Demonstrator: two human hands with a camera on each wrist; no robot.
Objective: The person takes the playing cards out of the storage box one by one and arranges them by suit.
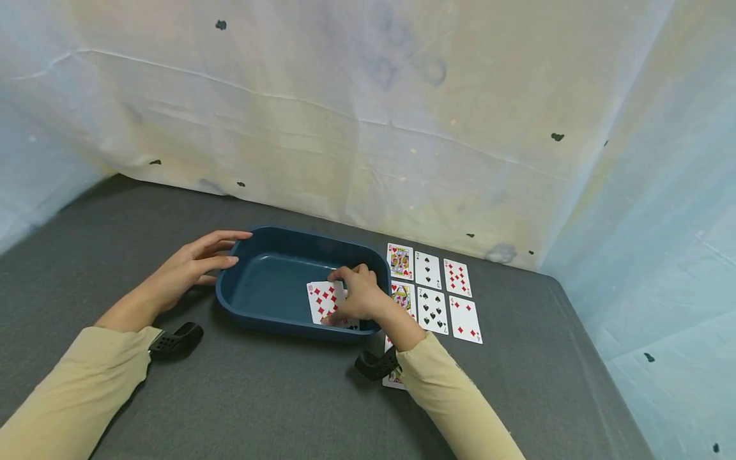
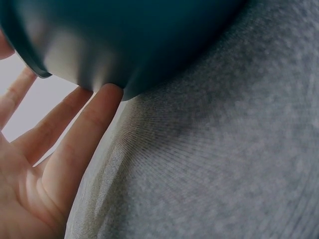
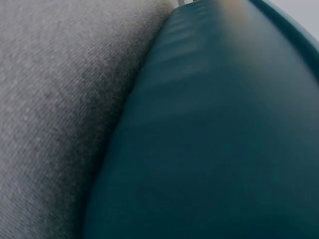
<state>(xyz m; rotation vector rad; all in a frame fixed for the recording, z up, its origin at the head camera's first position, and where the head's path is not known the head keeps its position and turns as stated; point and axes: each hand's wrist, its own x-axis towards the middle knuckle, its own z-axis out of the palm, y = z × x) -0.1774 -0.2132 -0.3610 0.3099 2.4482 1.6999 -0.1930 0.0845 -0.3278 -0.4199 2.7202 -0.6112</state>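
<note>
Where the cards [image 1: 321, 300] lie, at the right end of the tray [image 1: 270, 275], the right hand [image 1: 365, 295] curls over them, seemingly pinching by the far and near edges. They should be light, springy and slick, apt to slide over one another or crease, so opposite edges look the safest hold. The left hand [image 1: 192, 260] has its fingers fairly straight, touching the tray's left end. Judging by its smooth wall, the tray is probably stiff, light plastic, best steadied at the rim.
</note>
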